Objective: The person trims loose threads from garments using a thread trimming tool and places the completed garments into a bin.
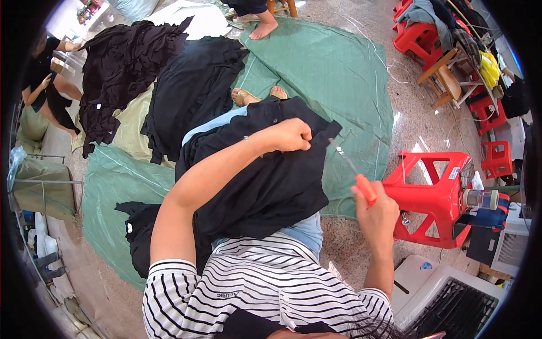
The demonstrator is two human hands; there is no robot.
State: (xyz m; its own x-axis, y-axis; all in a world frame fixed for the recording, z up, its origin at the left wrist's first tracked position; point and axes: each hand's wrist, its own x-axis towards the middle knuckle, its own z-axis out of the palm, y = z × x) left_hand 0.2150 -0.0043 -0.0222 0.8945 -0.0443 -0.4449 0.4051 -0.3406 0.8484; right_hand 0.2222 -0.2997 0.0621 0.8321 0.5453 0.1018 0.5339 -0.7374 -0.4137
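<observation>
Watching remotely, I see the right hand [378, 212] wrapped around an orange-handled tool [366, 190]; the left hand [289, 135], fingers curled, seems to pinch black cloth [265, 183].

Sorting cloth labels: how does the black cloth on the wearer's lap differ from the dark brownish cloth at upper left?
Colour: the lap cloth is black; the upper-left cloth looks dark purplish brown.
Place: the lap cloth drapes over the wearer's legs, with the left grip at it; the upper-left cloth lies farther off.
Shared: both dark and rumpled.
</observation>
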